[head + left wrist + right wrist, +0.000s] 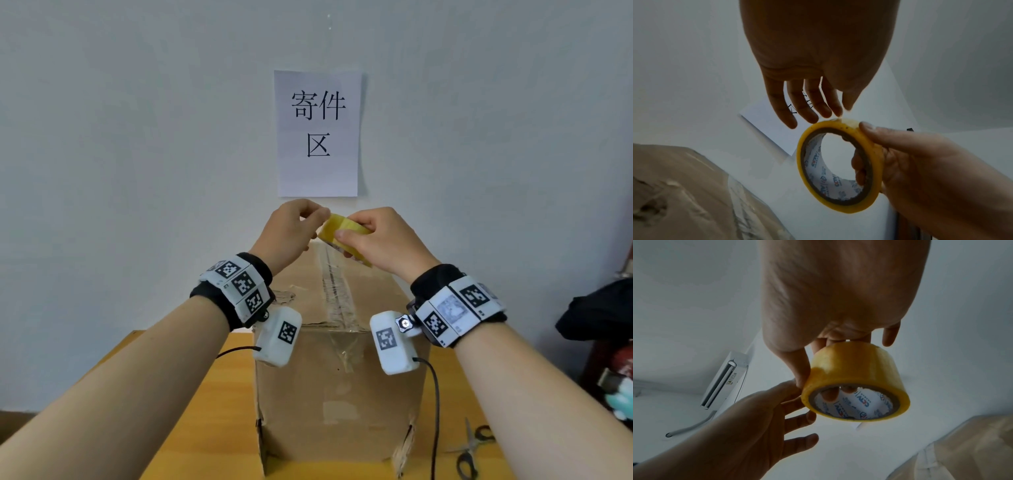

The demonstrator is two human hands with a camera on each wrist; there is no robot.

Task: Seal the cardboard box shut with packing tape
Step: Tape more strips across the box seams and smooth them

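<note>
Holding the roll of packing tape point(344, 236) up over the far end of the cardboard box point(337, 377), the right hand point(380, 240) has its thumb on the outside of the roll and its fingers point(858, 164) poked through the hole. The left hand point(291, 233) pinches at the top of the roll with its thumb and first finger, where the loose end point(846, 121) seems to be; its other fingers are spread out.

The roll looks light and stiff, so a grip through the hole should hold it well. The yellowish tape is thin, sticky and floppy once it peels off, and it could fold and stick to itself. I think it is best to hold the loose end by its very tip and keep it pulled tight.

The box stands on the wooden tabletop point(212, 394), near its back edge by the wall. A clear strip of tape point(337, 291) already runs along the top seam. Scissors point(471, 452) lie near the right front corner.

Inside the roll, blue letters look like "CCTV". The paper sign point(318, 133) on the wall reads "寄件区".
</note>
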